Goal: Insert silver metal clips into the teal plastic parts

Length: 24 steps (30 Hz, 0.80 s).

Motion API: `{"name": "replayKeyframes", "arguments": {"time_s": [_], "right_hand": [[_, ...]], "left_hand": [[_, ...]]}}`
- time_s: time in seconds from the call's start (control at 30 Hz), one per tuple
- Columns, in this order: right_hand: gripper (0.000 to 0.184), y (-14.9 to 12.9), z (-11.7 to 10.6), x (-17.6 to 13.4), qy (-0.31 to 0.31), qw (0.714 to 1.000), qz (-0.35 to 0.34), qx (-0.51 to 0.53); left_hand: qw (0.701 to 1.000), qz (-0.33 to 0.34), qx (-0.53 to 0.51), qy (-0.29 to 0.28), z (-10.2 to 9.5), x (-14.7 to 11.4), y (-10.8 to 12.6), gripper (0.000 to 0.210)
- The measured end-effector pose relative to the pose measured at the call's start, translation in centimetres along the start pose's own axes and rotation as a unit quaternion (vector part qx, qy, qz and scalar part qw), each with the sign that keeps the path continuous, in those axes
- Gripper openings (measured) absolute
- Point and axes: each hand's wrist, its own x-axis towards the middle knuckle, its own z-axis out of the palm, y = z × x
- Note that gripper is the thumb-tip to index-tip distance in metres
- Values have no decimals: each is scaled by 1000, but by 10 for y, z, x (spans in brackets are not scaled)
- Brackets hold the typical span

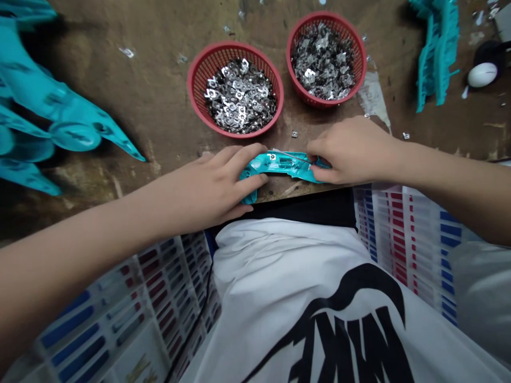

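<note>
Teal plastic part [279, 165] lies at near edge of worktop [159, 106]. Left hand [215, 183] presses its left end; right hand [347, 151] pinches right end. Two red baskets [235, 88] of metal clips sit behind.

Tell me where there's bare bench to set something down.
Bare wood lies between the teal parts pile and left red basket. Crowded: both hands on the teal part below the baskets.

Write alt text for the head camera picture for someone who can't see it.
Two bare hands, left hand and right hand, hold a teal plastic piece at the near edge of a worn wooden table. Behind it stand two red baskets of small shiny metal parts, with more teal plastic pieces piled at left.
</note>
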Motion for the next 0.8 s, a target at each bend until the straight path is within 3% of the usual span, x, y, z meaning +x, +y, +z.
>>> {"name": "replayKeyframes", "arguments": {"time_s": [0.27,0.5,0.8], "right_hand": [[47,3,12,3,32,999,-32,20],[54,3,15,4,43,998,-43,13],[39,-9,-3,-4,-11,999,-39,-18]], "left_hand": [[999,3,43,-22,1,-2,2,39],[997,11,71,-32,-4,-3,9,43],[996,6,81,-30,-1,-3,10,43]]}}
